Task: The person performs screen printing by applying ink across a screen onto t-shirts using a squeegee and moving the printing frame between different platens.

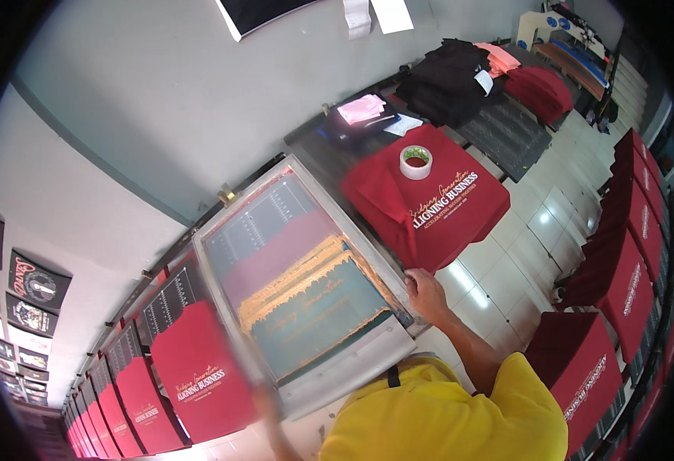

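A screen-printing frame point(221, 223) with a teal mesh and gold ink smeared across it lies tilted in front of me. My right hand point(423, 292) grips its right edge. My left hand point(269, 399) is blurred at the frame's lower left corner and seems to hold that side. Under the mesh a dark red shirt point(275, 257) shows through. To the right lies a printed red shirt point(437, 203) on a pallet, with a roll of tape point(416, 161) standing on it.
A row of red printed shirts on pallets point(198, 376) runs off to the lower left. More red shirts point(621, 276) line the right side. Piles of black, pink and red garments point(460, 81) sit on the far table. Printed samples point(33, 280) hang on the left wall.
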The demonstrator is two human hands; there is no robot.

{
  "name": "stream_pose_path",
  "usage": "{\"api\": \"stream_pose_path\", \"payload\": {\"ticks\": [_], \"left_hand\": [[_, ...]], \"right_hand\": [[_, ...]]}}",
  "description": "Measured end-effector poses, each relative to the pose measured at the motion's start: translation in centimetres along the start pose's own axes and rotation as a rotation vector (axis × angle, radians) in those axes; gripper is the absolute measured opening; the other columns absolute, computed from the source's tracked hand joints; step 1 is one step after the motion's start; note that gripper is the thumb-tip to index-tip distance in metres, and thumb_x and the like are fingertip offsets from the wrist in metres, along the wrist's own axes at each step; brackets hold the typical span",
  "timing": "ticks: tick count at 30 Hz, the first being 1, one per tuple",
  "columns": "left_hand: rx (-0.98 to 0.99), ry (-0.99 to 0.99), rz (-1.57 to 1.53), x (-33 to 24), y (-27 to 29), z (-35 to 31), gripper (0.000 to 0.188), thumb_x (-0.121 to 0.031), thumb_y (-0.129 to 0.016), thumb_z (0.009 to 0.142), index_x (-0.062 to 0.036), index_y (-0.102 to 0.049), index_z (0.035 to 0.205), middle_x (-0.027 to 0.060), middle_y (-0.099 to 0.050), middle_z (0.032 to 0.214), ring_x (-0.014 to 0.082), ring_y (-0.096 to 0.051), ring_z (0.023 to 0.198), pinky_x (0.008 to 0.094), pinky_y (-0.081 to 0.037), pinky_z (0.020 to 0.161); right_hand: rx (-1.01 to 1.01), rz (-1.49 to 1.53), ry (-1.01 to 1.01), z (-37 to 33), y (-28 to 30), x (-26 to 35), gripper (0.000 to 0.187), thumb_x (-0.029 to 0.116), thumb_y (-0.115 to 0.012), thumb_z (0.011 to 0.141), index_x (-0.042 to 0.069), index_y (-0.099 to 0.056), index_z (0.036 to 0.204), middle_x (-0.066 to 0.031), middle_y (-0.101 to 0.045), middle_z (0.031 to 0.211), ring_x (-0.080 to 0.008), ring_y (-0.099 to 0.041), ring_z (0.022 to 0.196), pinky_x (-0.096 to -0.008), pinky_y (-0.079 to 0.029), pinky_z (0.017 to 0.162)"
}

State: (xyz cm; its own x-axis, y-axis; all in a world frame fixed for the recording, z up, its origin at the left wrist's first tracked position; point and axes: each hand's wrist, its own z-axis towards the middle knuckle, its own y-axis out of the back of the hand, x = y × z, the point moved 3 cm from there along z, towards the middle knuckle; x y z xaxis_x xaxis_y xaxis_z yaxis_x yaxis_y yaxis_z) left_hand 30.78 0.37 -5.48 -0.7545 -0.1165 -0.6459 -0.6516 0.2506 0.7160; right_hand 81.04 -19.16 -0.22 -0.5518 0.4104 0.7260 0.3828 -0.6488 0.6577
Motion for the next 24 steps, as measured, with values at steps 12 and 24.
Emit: {"api": "stream_pose_path", "payload": {"ticks": [12,24], "left_hand": [[-0.012,0.070,-0.187,-3.6,0.1,-1.6,0.057,-0.047,-0.045,0.100,0.0068,-0.057,0.116,0.0102,-0.061,0.097,0.0193,-0.056,0.090,0.0352,-0.046,0.081],[-0.078,-0.011,-0.222,-6.7,0.4,-2.8,0.049,-0.045,-0.042,0.100,-0.0008,-0.056,0.082,0.0011,-0.049,0.071,0.0142,-0.045,0.068,0.0354,-0.038,0.062]], "right_hand": [[-0.094,-0.512,0.306,17.5,-3.6,2.8,0.017,0.020,-0.069,0.083,0.006,-0.067,0.093,-0.0108,-0.063,0.094,-0.0301,-0.059,0.092,-0.0443,-0.049,0.077],[-0.027,-0.691,0.190,23.9,-9.6,-1.9,0.017,0.017,-0.057,0.086,0.010,-0.069,0.095,-0.0089,-0.068,0.096,-0.0262,-0.064,0.095,-0.0425,-0.050,0.079]]}}
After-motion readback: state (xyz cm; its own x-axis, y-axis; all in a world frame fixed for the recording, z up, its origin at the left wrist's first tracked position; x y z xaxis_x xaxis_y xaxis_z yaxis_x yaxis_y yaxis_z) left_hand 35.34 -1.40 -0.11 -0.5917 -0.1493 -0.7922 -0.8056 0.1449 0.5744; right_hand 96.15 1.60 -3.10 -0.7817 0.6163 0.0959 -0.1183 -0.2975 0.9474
